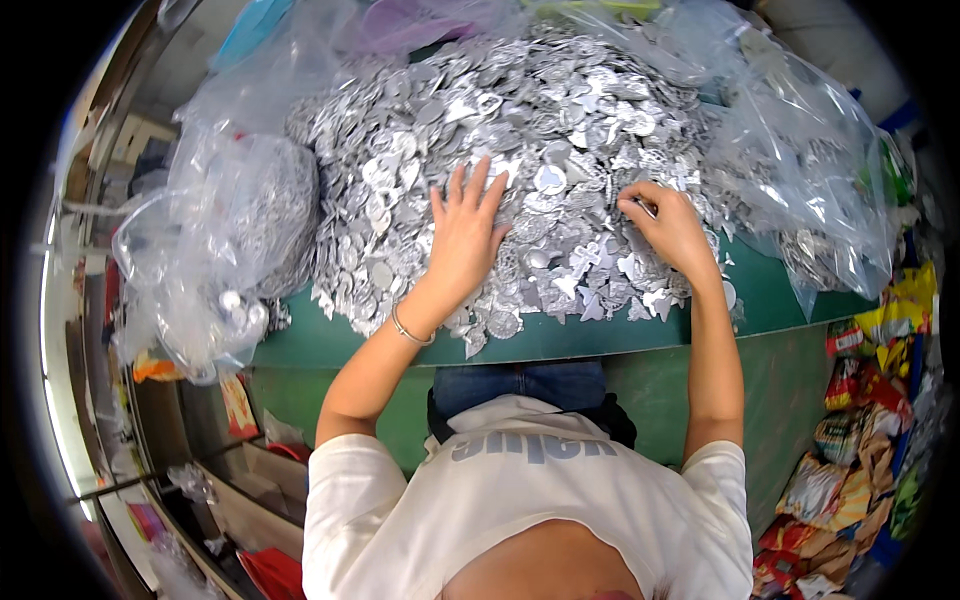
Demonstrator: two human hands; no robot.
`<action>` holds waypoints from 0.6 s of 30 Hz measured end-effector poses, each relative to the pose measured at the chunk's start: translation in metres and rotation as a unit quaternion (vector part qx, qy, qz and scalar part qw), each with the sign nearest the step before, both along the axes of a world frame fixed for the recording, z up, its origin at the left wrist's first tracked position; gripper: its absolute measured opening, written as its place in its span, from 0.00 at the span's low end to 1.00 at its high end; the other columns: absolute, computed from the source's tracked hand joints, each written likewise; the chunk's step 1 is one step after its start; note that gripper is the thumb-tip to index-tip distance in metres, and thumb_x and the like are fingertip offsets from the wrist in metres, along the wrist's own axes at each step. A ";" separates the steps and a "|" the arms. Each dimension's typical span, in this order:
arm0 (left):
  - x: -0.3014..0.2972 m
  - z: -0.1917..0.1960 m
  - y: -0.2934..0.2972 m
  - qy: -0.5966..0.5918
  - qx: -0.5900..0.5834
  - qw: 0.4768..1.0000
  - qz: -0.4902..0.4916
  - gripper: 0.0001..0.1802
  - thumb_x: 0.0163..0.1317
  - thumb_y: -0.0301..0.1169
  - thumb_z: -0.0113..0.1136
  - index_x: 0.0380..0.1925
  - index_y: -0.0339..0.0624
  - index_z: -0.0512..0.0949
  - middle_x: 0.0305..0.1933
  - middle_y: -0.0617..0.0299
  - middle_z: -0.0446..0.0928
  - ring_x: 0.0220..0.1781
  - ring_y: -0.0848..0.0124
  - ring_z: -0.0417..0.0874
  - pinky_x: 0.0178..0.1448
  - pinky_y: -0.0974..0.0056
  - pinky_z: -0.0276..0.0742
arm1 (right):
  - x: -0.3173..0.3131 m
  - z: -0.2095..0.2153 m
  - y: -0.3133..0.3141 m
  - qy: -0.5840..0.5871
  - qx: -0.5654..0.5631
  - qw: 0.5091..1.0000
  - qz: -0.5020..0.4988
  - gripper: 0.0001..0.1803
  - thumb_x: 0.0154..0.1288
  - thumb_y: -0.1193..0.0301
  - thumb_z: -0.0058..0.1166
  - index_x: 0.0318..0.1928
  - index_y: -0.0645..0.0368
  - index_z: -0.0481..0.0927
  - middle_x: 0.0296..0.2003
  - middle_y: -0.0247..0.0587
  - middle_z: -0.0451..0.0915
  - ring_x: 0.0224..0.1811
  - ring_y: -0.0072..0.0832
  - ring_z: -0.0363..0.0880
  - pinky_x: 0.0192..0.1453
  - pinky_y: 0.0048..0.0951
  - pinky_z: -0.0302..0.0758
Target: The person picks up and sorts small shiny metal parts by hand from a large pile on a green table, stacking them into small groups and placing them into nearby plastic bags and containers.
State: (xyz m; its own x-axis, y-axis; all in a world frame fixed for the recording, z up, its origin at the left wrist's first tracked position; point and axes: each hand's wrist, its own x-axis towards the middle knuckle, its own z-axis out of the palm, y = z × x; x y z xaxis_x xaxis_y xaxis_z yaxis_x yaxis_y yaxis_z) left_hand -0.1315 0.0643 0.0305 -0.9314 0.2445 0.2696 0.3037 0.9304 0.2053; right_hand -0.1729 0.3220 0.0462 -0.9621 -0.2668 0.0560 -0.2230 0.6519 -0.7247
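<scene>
A wide heap of small flat silver metal pieces (pixel 400 130), in round, star-like and openwork shapes, is spread over the green table (pixel 600 340). My left hand (pixel 465 235) lies on the middle of the heap, palm down with its fingers stretched and spread. A thin bangle circles that wrist. To the right, my right hand (pixel 668 228) is at the heap with thumb and fingers pinched together. Whatever is between those fingertips is too small to make out. Among the pieces between my hands lies a bright round one (pixel 549 179).
A clear plastic bag (pixel 220 230) with silver pieces stands at the table's left; another clear bag (pixel 800 150) slumps at the right. Purple plastic (pixel 400 25) lies behind the heap. Shelving with boxes (pixel 250 500) is at lower left, colourful packets (pixel 815 490) at lower right.
</scene>
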 end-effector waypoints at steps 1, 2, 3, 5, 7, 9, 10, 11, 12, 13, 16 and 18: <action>0.004 -0.004 -0.006 0.015 0.032 0.999 -0.017 0.29 0.54 0.28 0.60 0.58 0.46 0.66 0.67 0.55 0.57 0.69 0.50 0.55 0.67 0.41 0.49 | 0.003 -0.004 -0.003 0.021 -0.021 0.999 0.019 0.10 0.59 0.69 0.53 0.36 0.62 0.80 0.31 0.46 0.81 0.35 0.41 0.79 0.41 0.34 0.72; 0.011 -0.006 -0.013 0.015 0.061 0.998 -0.006 0.28 0.54 0.28 0.61 0.57 0.45 0.66 0.67 0.54 0.57 0.68 0.50 0.55 0.67 0.41 0.49 | 0.007 -0.006 -0.008 0.041 -0.042 0.998 0.038 0.09 0.60 0.70 0.51 0.36 0.62 0.80 0.32 0.47 0.81 0.37 0.42 0.79 0.42 0.34 0.72; 0.021 -0.006 -0.019 0.015 0.090 0.996 0.005 0.28 0.53 0.27 0.61 0.56 0.45 0.67 0.66 0.54 0.58 0.68 0.50 0.56 0.67 0.42 0.49 | 0.012 -0.005 -0.011 0.014 -0.062 0.996 0.057 0.09 0.62 0.72 0.47 0.37 0.63 0.79 0.35 0.48 0.81 0.39 0.43 0.79 0.45 0.34 0.72; 0.042 -0.009 -0.034 0.021 0.138 0.990 0.024 0.27 0.53 0.29 0.62 0.54 0.43 0.69 0.66 0.53 0.59 0.68 0.51 0.57 0.68 0.44 0.49 | 0.024 -0.009 -0.022 0.004 -0.068 0.993 0.093 0.09 0.62 0.72 0.48 0.37 0.63 0.79 0.36 0.48 0.81 0.39 0.43 0.79 0.45 0.34 0.73; 0.068 -0.012 -0.037 -0.002 0.132 0.990 0.045 0.27 0.52 0.30 0.62 0.54 0.43 0.69 0.65 0.51 0.59 0.68 0.49 0.56 0.67 0.41 0.50 | 0.034 -0.010 -0.035 -0.030 -0.093 0.986 0.131 0.09 0.62 0.74 0.48 0.38 0.66 0.78 0.36 0.49 0.81 0.39 0.40 0.79 0.45 0.31 0.71; 0.091 -0.020 -0.046 -0.040 0.078 0.994 0.064 0.29 0.52 0.33 0.63 0.56 0.45 0.68 0.66 0.51 0.57 0.69 0.49 0.53 0.66 0.39 0.50 | 0.045 -0.003 -0.049 -0.046 -0.053 0.985 0.155 0.09 0.60 0.74 0.50 0.38 0.66 0.78 0.35 0.49 0.80 0.38 0.41 0.79 0.45 0.31 0.72; 0.097 -0.026 -0.049 -0.053 0.065 0.993 0.084 0.30 0.52 0.33 0.62 0.58 0.51 0.68 0.67 0.51 0.54 0.69 0.48 0.51 0.64 0.36 0.49 | 0.049 0.000 -0.056 -0.052 -0.032 0.984 0.167 0.09 0.60 0.74 0.50 0.38 0.67 0.78 0.35 0.49 0.80 0.38 0.42 0.79 0.45 0.31 0.72; 0.105 -0.029 -0.052 -0.048 0.045 0.994 0.086 0.30 0.52 0.32 0.62 0.58 0.54 0.68 0.67 0.51 0.54 0.70 0.47 0.50 0.64 0.34 0.48 | 0.052 -0.007 -0.062 -0.028 -0.038 0.985 0.167 0.10 0.58 0.73 0.53 0.40 0.64 0.78 0.33 0.49 0.80 0.34 0.40 0.78 0.41 0.30 0.72; 0.112 -0.031 -0.054 -0.043 0.024 0.995 0.087 0.30 0.52 0.32 0.61 0.58 0.58 0.68 0.68 0.50 0.53 0.70 0.46 0.50 0.63 0.33 0.48 | 0.054 -0.009 -0.070 -0.025 -0.027 0.987 0.154 0.11 0.57 0.71 0.54 0.40 0.62 0.78 0.32 0.48 0.80 0.32 0.40 0.78 0.38 0.32 0.71; 0.114 -0.033 -0.056 -0.036 0.027 0.995 0.092 0.28 0.53 0.31 0.61 0.57 0.57 0.69 0.68 0.51 0.53 0.70 0.45 0.50 0.64 0.34 0.46 | 0.056 -0.009 -0.079 -0.022 -0.015 0.990 0.138 0.12 0.57 0.69 0.55 0.40 0.60 0.78 0.31 0.47 0.80 0.30 0.40 0.77 0.36 0.33 0.71; 0.119 -0.037 -0.057 -0.012 0.065 0.993 0.103 0.23 0.54 0.29 0.60 0.53 0.54 0.73 0.68 0.51 0.53 0.70 0.44 0.50 0.66 0.36 0.43 | 0.066 -0.013 -0.107 0.054 -0.019 0.989 0.134 0.16 0.53 0.65 0.60 0.42 0.57 0.78 0.30 0.47 0.79 0.28 0.41 0.77 0.32 0.36 0.72; 0.119 -0.040 -0.055 0.010 0.129 0.985 0.110 0.21 0.53 0.28 0.60 0.50 0.51 0.75 0.68 0.51 0.54 0.70 0.44 0.50 0.67 0.37 0.41 | 0.070 -0.012 -0.119 0.095 0.020 0.983 0.156 0.18 0.52 0.64 0.62 0.43 0.57 0.78 0.31 0.46 0.79 0.28 0.42 0.78 0.32 0.36 0.72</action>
State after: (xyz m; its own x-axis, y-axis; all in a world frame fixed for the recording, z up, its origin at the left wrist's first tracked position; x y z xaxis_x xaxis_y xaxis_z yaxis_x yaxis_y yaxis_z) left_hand -0.0127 0.0094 -0.0094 -0.9484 -0.0414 0.3145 0.1071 0.8914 0.4404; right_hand -0.1026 0.2028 0.0340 -0.8060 -0.5531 0.2108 -0.5460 0.5572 -0.6256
